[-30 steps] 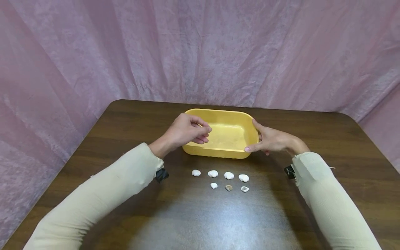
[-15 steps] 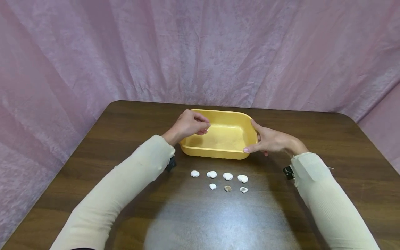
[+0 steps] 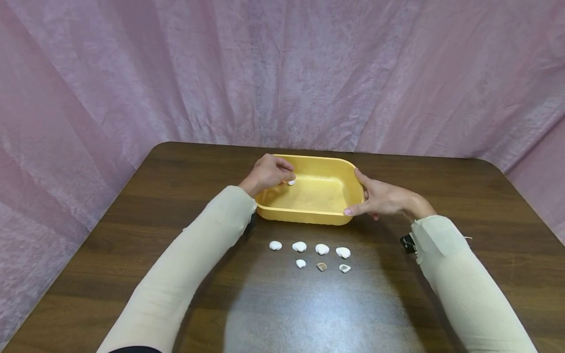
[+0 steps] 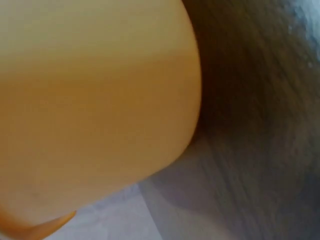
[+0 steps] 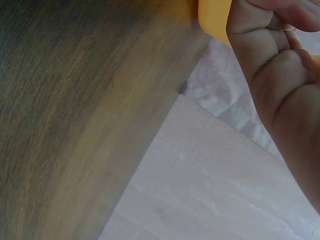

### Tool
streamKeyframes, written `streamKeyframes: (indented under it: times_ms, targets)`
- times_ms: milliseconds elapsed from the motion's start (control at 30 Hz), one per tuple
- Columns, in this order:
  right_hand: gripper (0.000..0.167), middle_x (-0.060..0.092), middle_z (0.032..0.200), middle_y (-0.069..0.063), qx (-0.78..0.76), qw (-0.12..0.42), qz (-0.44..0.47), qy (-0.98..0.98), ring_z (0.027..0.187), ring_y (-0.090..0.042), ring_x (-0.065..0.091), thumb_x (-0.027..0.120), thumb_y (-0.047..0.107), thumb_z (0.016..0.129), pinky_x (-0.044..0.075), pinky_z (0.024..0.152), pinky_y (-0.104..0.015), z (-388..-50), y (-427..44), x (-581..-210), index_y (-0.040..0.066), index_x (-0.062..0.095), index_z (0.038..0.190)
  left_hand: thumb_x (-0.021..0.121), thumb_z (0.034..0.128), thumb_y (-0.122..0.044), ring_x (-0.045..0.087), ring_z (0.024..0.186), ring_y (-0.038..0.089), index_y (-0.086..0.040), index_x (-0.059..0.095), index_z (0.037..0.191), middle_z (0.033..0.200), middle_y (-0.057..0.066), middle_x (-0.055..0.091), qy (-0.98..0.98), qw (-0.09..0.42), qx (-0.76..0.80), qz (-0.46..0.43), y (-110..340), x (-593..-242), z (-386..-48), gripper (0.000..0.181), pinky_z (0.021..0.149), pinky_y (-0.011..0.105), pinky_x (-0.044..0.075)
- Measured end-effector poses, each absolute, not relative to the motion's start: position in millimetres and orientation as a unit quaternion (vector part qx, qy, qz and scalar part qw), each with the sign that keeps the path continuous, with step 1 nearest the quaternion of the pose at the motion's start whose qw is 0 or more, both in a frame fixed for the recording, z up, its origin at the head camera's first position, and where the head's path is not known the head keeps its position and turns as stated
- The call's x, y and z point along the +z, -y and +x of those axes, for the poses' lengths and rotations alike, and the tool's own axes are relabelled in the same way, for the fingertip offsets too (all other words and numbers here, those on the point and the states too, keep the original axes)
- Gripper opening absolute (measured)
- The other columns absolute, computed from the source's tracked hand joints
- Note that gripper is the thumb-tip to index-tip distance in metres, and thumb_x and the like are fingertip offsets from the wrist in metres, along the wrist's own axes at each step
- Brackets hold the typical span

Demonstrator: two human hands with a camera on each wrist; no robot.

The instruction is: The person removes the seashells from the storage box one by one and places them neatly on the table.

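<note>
In the head view a yellow plastic basin stands on the brown table. Over its left end reaches my left hand, thumb and fingertips pinching a small white seashell above or against the basin floor. My right hand grips the basin's right end, thumb on the front corner and a finger along the far side. The right wrist view catches part of that hand with its fingers bent. Only the basin wall fills the left wrist view; the left hand is hidden there.
Two rows of seashells lie in front of the basin: white ones behind, smaller ones with a brownish shell nearer. A pink curtain hangs behind the far edge of the wooden table.
My left hand has moved a little further over the basin, and the white shell now shows below its fingertips. The basin shifted slightly left early on. My right hand keeps its grip.
</note>
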State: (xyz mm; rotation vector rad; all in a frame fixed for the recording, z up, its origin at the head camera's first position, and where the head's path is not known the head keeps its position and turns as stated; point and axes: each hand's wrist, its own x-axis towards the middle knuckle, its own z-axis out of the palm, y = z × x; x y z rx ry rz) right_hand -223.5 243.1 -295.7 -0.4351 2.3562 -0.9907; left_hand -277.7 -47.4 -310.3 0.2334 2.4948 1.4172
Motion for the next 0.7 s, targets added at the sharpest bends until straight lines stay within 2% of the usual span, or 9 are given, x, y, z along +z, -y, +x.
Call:
streamKeyframes:
  times_ms: [167,300,433,600,700]
  targets:
    - [0.122,0.057,0.081,-0.005,-0.366,0.271,-0.164,-0.875,0.059,-0.018,0.048,0.078,0.029,0.090,0.045,0.051,-0.032,-224,-244,-296,0.006,-0.023,0.155,0.072,0.0916,-0.011,0.067,0.097,0.025,-0.004,0.070,0.122,0.110,0.009,0.070,-0.887,0.124,0.437,0.083,44,-315,-282,0.031,0.074,0.030,0.054]
    - [0.122,0.056,0.082,-0.005,-0.366,0.269,-0.170,-0.874,0.059,-0.018,0.048,0.078,0.029,0.089,0.045,0.051,-0.032,-225,-244,-296,0.005,-0.022,0.155,0.072,0.0925,-0.011,0.065,0.102,0.023,-0.006,0.070,0.125,0.119,0.007,0.069,-0.897,0.131,0.415,0.078,42,-318,-282,0.033,0.074,0.029,0.054]
    - [0.122,0.058,0.084,-0.006,-0.367,0.269,-0.174,-0.873,0.060,-0.019,0.048,0.078,0.029,0.089,0.046,0.051,-0.033,-225,-244,-296,0.005,-0.022,0.155,0.072,0.0931,-0.010,0.062,0.111,0.024,-0.006,0.070,0.124,0.121,0.007,0.069,-0.909,0.135,0.385,0.083,39,-321,-282,0.031,0.085,0.032,0.054]
    - [0.122,0.057,0.086,-0.007,-0.364,0.269,-0.172,-0.875,0.063,-0.019,0.049,0.078,0.030,0.089,0.046,0.053,-0.034,-225,-244,-295,0.006,-0.022,0.155,0.072,0.0928,-0.009,0.058,0.119,0.025,-0.006,0.073,0.119,0.120,0.007,0.069,-0.928,0.124,0.334,0.107,37,-325,-284,0.027,0.102,0.035,0.045]
    - [0.122,0.056,0.086,-0.008,-0.359,0.268,-0.171,-0.878,0.064,-0.019,0.049,0.078,0.031,0.089,0.047,0.053,-0.034,-225,-244,-295,0.005,-0.022,0.155,0.071,0.0940,-0.010,0.056,0.120,0.025,-0.007,0.075,0.115,0.121,0.006,0.069,-0.937,0.116,0.309,0.112,36,-325,-285,0.022,0.103,0.035,0.045]
